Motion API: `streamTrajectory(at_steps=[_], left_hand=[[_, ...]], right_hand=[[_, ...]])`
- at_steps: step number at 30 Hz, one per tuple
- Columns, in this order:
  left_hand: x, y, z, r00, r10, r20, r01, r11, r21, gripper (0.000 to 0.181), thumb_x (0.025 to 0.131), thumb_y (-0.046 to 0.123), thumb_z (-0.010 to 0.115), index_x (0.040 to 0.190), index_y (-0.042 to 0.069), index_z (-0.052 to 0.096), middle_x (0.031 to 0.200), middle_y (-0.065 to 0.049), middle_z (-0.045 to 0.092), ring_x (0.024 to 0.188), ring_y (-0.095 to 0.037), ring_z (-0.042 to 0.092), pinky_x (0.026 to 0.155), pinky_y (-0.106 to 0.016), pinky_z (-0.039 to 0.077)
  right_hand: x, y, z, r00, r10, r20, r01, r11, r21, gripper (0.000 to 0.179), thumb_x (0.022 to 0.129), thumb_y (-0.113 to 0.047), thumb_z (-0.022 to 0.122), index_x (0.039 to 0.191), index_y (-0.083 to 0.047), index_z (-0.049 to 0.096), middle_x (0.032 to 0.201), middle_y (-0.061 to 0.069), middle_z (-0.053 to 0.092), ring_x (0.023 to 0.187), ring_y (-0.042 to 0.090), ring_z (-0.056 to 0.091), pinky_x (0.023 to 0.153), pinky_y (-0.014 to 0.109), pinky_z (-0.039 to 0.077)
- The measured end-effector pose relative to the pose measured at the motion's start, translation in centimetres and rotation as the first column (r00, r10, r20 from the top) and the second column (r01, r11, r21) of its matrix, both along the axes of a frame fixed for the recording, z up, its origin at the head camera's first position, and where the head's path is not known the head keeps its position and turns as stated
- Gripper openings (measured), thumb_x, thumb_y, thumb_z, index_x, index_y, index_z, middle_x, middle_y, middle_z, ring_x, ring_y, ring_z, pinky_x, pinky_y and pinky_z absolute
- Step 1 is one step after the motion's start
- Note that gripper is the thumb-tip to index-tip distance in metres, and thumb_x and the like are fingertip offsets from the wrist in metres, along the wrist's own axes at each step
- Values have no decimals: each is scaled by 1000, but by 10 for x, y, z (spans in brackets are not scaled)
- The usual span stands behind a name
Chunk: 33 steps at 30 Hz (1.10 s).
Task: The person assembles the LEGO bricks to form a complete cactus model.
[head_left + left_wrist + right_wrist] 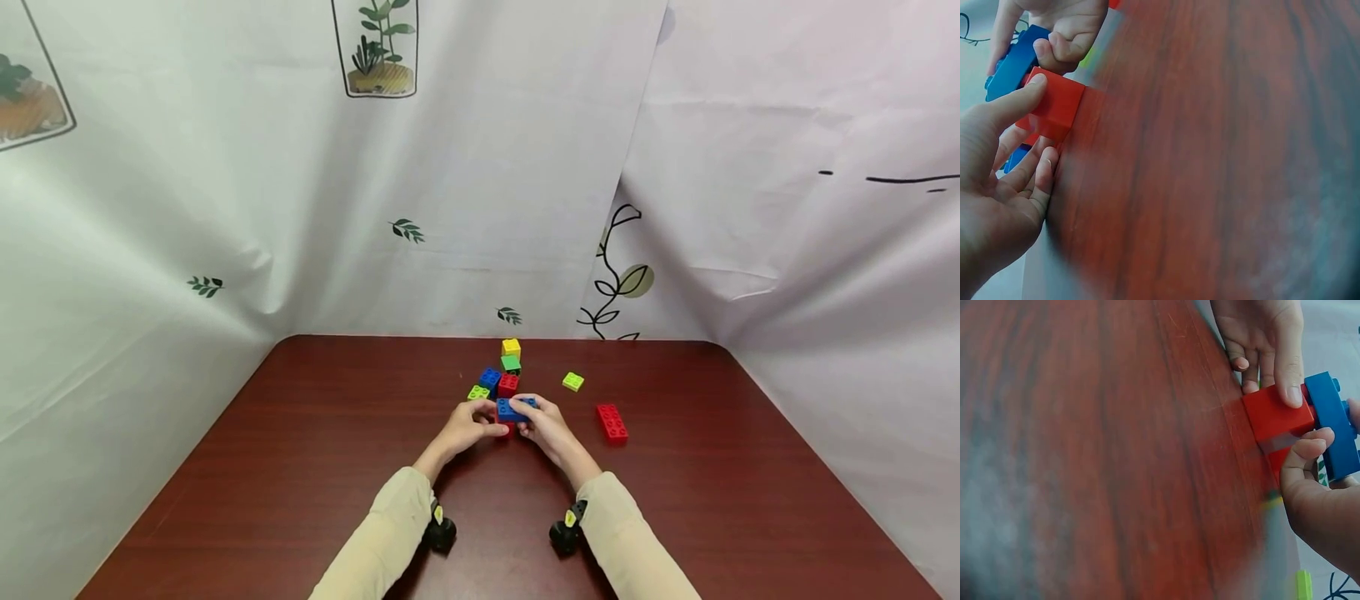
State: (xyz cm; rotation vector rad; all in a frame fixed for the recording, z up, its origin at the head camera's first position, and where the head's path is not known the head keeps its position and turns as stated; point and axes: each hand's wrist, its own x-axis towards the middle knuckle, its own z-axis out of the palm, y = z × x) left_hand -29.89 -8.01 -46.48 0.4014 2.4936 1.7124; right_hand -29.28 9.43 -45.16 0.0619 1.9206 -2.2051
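My left hand [462,429] pinches a red brick [1063,103] that stands on the table, its thumb flat on the near face and its fingers at the left side. A long blue brick [504,408] lies across the top of that red brick, its end jutting out to the right. In the right wrist view the overhang of the blue brick [1333,425] shows clearly. My right hand [551,429] grips the blue brick at this end, thumb over the studs and curled fingers below.
Just behind the hands stand a lime brick [478,392], a blue brick [490,377], another red brick [508,383], a green brick [511,364] and a yellow brick [511,347]. To the right lie a small lime brick [573,381] and a long red brick [612,423]. A printed cloth [487,167] hangs behind the table.
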Motion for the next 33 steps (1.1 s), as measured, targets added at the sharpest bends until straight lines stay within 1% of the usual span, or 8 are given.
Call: streamTrajectory(at_steps=[3,8,14,16,19,23,28,33], left_hand=[[0,0,-1,1000,-1,0,1,1000,16,37,81,14,79,112,-1,66,104,-17,68,79,-14,55,71,-23,47],[-1,0,-1,1000,11,6,-11,1000,11,37,80,15,79,112,0,67,104,-16,69,79,-14,55,70,-22,47],[-2,0,-1,1000,27,8,-27,1000,13,37,79,15,80,110,-1,67,102,-16,69,78,-13,55,69,-22,46],[-2,0,-1,1000,25,14,-25,1000,11,37,79,16,80,110,-1,67,102,-16,69,78,-13,55,69,-22,46],[-1,0,-2,1000,21,19,-21,1000,-1,39,80,16,80,111,-2,66,104,-16,69,78,-13,54,69,-22,47],[-1,0,-4,1000,20,21,-20,1000,-3,39,81,17,79,112,-2,65,105,-17,68,80,-14,55,70,-22,47],[1,0,-5,1000,10,19,-10,1000,-1,38,82,17,78,112,-1,65,105,-16,68,81,-15,54,71,-22,47],[-2,0,-4,1000,-2,11,2,1000,-1,38,82,17,78,113,-1,65,107,-17,67,83,-15,54,71,-23,47]], right_hand=[[0,0,-2,1000,6,-2,-6,1000,-2,29,96,-20,61,117,-1,55,86,0,52,67,12,43,62,19,41],[-2,-1,-3,1000,6,-8,-6,1000,-10,30,96,-19,61,118,0,54,85,0,53,67,11,43,61,19,41],[-3,-3,-4,999,30,-13,-31,999,-21,31,98,-18,56,121,0,49,89,2,50,67,11,42,61,18,39],[-3,-4,-4,999,34,-17,-34,999,-10,30,99,-18,55,122,0,48,89,3,49,66,11,41,60,18,38],[-2,-5,-5,999,38,-34,-37,999,32,31,100,-19,53,122,1,46,88,3,48,65,11,40,60,18,38],[-1,-7,-7,998,39,-38,-37,998,59,32,100,-20,52,123,2,45,89,3,49,65,11,40,60,18,39],[-2,-8,-9,999,30,-11,-30,998,47,33,100,-21,52,125,0,45,95,5,51,65,9,44,61,17,42],[-2,-7,-7,999,38,-10,-38,998,40,33,100,-21,53,124,-1,44,97,6,51,64,8,47,64,16,45]])
